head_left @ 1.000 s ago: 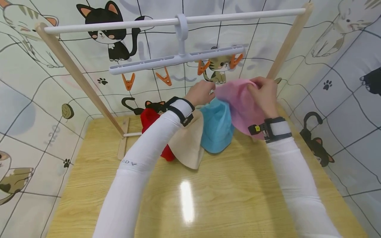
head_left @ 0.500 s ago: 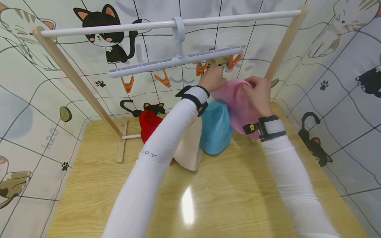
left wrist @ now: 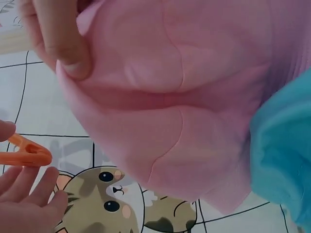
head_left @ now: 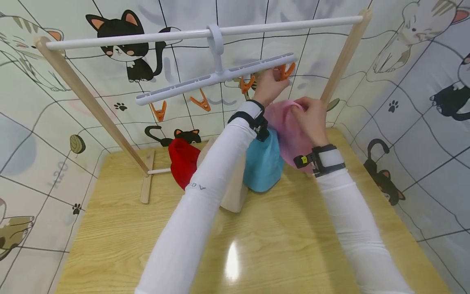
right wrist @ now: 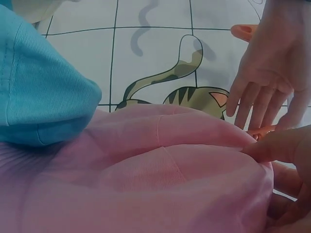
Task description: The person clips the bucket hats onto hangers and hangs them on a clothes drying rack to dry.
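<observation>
A faint "20" (head_left: 60, 172) marks the wall (head_left: 47, 155); lettering (head_left: 198, 186) on the left sleeve (head_left: 194, 204) is unclear

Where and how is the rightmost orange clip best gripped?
Probably by both splayed arms of the rightmost orange clip, pinched between thumb and fingers from below the white hanger: its V opens roughly upward, joined end down, and the hanger sits above. The left hand is at it.

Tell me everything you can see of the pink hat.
The pink hat looks like soft fabric, with curved seams, a deep crease and ridged stitching. It is held rumpled below the hanger's right end, unclipped. The right hand pinches its upper edge; the blue hat overlaps it. Whether it touches the table is unclear.
</observation>
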`<state>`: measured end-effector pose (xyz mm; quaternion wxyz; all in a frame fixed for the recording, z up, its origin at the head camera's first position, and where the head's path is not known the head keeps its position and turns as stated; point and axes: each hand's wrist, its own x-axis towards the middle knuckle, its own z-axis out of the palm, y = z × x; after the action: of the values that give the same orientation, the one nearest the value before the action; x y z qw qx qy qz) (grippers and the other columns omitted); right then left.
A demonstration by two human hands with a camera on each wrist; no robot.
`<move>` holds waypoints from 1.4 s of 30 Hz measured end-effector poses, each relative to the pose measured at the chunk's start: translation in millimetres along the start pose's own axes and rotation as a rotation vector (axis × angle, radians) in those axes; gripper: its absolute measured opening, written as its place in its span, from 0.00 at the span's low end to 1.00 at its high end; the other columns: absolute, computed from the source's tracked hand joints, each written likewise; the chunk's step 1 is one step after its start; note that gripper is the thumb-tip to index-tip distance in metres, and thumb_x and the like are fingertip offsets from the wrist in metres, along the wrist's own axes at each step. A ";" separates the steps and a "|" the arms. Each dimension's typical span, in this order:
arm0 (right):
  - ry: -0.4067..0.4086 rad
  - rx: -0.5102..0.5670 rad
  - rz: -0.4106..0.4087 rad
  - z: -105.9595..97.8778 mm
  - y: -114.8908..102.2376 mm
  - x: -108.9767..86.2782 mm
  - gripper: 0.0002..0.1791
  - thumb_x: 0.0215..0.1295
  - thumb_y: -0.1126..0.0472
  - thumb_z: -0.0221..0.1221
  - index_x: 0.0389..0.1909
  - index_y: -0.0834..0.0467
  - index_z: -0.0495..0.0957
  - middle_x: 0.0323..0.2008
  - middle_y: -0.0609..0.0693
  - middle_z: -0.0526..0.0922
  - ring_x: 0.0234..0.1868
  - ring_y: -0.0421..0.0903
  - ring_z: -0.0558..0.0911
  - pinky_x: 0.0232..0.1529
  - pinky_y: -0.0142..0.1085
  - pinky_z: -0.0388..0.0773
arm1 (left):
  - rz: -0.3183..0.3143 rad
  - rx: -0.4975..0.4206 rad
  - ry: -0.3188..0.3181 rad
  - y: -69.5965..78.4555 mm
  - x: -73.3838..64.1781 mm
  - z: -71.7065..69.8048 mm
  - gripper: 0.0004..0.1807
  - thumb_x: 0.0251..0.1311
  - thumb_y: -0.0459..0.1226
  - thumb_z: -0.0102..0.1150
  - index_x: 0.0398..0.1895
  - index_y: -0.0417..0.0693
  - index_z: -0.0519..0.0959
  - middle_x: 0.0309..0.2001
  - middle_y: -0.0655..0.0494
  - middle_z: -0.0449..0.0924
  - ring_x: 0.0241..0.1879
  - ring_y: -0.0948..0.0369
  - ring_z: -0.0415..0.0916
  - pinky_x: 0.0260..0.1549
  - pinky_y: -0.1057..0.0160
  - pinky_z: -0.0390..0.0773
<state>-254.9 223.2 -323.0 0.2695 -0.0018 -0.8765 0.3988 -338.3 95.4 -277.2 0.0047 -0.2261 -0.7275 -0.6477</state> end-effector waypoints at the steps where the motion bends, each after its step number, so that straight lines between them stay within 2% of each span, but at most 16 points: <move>1: 0.000 0.003 0.000 0.9 -0.7 0.1 0.13 0.65 0.65 0.55 0.41 0.70 0.83 0.35 0.62 0.83 0.31 0.48 0.76 0.32 0.26 0.67 | -0.004 0.019 0.015 0.4 -0.6 0.5 0.23 0.59 0.26 0.59 0.59 0.37 0.71 0.51 0.45 0.77 0.48 0.59 0.76 0.41 0.72 0.74; 4: 0.004 0.002 0.003 4.4 -3.6 1.0 0.13 0.65 0.64 0.55 0.42 0.69 0.83 0.35 0.62 0.83 0.32 0.49 0.76 0.32 0.27 0.67 | -0.015 0.073 0.057 0.8 -2.1 1.8 0.19 0.59 0.30 0.62 0.54 0.35 0.74 0.45 0.45 0.79 0.43 0.59 0.76 0.38 0.72 0.74; 7: 0.010 -0.014 0.014 7.6 -7.5 1.4 0.14 0.65 0.63 0.55 0.42 0.69 0.83 0.36 0.62 0.84 0.34 0.51 0.77 0.33 0.30 0.68 | -0.002 0.129 0.092 0.9 -3.3 5.2 0.19 0.58 0.34 0.65 0.52 0.37 0.76 0.46 0.46 0.80 0.43 0.62 0.74 0.40 0.75 0.70; 9: 0.014 -0.029 0.028 9.1 -10.1 0.4 0.15 0.65 0.62 0.54 0.42 0.68 0.83 0.36 0.62 0.84 0.35 0.53 0.77 0.35 0.33 0.69 | -0.011 0.166 0.114 2.0 -4.9 9.2 0.20 0.57 0.37 0.67 0.52 0.40 0.78 0.47 0.48 0.81 0.43 0.65 0.73 0.41 0.77 0.68; 12: 0.014 -0.026 0.047 11.4 -12.4 -2.8 0.15 0.66 0.61 0.54 0.43 0.69 0.83 0.37 0.62 0.84 0.37 0.54 0.78 0.38 0.37 0.71 | -0.045 0.223 0.154 4.7 -8.8 18.0 0.21 0.55 0.44 0.70 0.49 0.45 0.78 0.42 0.54 0.81 0.40 0.67 0.72 0.37 0.77 0.67; 16: 0.010 -0.017 0.036 18.0 -13.8 -8.3 0.16 0.68 0.61 0.54 0.44 0.69 0.82 0.37 0.63 0.83 0.36 0.55 0.78 0.38 0.42 0.72 | -0.092 0.388 0.222 8.3 -16.0 26.4 0.20 0.54 0.52 0.68 0.41 0.51 0.76 0.31 0.61 0.75 0.31 0.67 0.70 0.27 0.69 0.67; 19: 0.027 -0.041 0.020 20.8 -11.6 -12.5 0.14 0.67 0.63 0.55 0.44 0.69 0.83 0.35 0.64 0.83 0.35 0.56 0.78 0.36 0.43 0.72 | -0.109 0.536 0.247 10.1 -20.7 34.0 0.17 0.57 0.56 0.62 0.36 0.55 0.73 0.26 0.62 0.71 0.27 0.66 0.69 0.25 0.66 0.65; 22: 0.057 -0.055 0.007 21.5 -9.7 -15.0 0.12 0.66 0.66 0.54 0.40 0.70 0.83 0.30 0.64 0.81 0.31 0.57 0.77 0.32 0.42 0.69 | -0.121 0.590 0.255 12.3 -23.1 41.7 0.16 0.61 0.57 0.56 0.36 0.57 0.74 0.25 0.63 0.72 0.28 0.66 0.70 0.27 0.65 0.65; 26: 0.094 -0.073 -0.015 22.3 -11.0 -14.8 0.11 0.64 0.70 0.51 0.34 0.73 0.81 0.23 0.65 0.76 0.24 0.58 0.73 0.26 0.42 0.62 | -0.162 0.612 0.273 15.7 -21.6 47.6 0.17 0.62 0.58 0.53 0.42 0.59 0.75 0.27 0.64 0.74 0.33 0.66 0.71 0.40 0.59 0.66; 27: 0.099 -0.076 -0.018 22.9 -12.3 -14.5 0.11 0.64 0.71 0.50 0.33 0.73 0.80 0.22 0.64 0.75 0.23 0.58 0.72 0.25 0.42 0.60 | -0.173 0.623 0.279 16.5 -20.8 47.6 0.17 0.62 0.58 0.53 0.43 0.59 0.75 0.28 0.64 0.74 0.34 0.65 0.71 0.41 0.58 0.67; 29: 0.102 -0.067 -0.012 21.4 -13.8 -15.2 0.12 0.65 0.71 0.49 0.33 0.73 0.80 0.20 0.64 0.73 0.22 0.58 0.71 0.24 0.41 0.59 | -0.199 0.636 0.271 17.9 -20.2 49.8 0.18 0.62 0.59 0.51 0.42 0.59 0.75 0.27 0.63 0.74 0.33 0.64 0.71 0.41 0.57 0.68; 32: 0.106 -0.050 0.003 21.2 -15.8 -15.8 0.13 0.67 0.70 0.47 0.33 0.73 0.80 0.19 0.63 0.71 0.22 0.57 0.70 0.25 0.40 0.58 | -0.235 0.660 0.236 20.1 -20.9 50.6 0.20 0.64 0.61 0.48 0.35 0.57 0.75 0.25 0.60 0.73 0.29 0.62 0.71 0.38 0.58 0.69; 35: 0.115 -0.052 0.020 22.2 -17.1 -15.5 0.15 0.70 0.69 0.47 0.34 0.73 0.80 0.20 0.63 0.71 0.23 0.57 0.71 0.26 0.39 0.58 | -0.271 0.693 0.204 23.1 -22.4 51.1 0.23 0.65 0.62 0.43 0.29 0.57 0.73 0.23 0.59 0.72 0.28 0.62 0.71 0.41 0.55 0.68; 38: 0.116 -0.054 0.041 22.4 -18.7 -15.1 0.15 0.71 0.68 0.47 0.34 0.73 0.80 0.21 0.64 0.73 0.24 0.56 0.72 0.26 0.39 0.58 | -0.286 0.717 0.188 26.1 -23.1 52.0 0.24 0.66 0.62 0.40 0.25 0.57 0.72 0.23 0.60 0.72 0.28 0.62 0.72 0.45 0.50 0.67; 42: 0.110 -0.068 0.055 20.7 -21.2 -14.2 0.15 0.70 0.68 0.48 0.34 0.72 0.81 0.22 0.64 0.75 0.24 0.56 0.72 0.26 0.39 0.59 | -0.289 0.710 0.181 29.8 -22.2 52.2 0.23 0.68 0.61 0.39 0.25 0.57 0.71 0.24 0.60 0.72 0.28 0.62 0.71 0.45 0.50 0.67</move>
<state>-248.1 191.2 -326.0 0.3058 -0.0570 -0.8731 0.3754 -293.5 139.3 -264.3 0.0554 -0.0476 -0.9274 -0.3669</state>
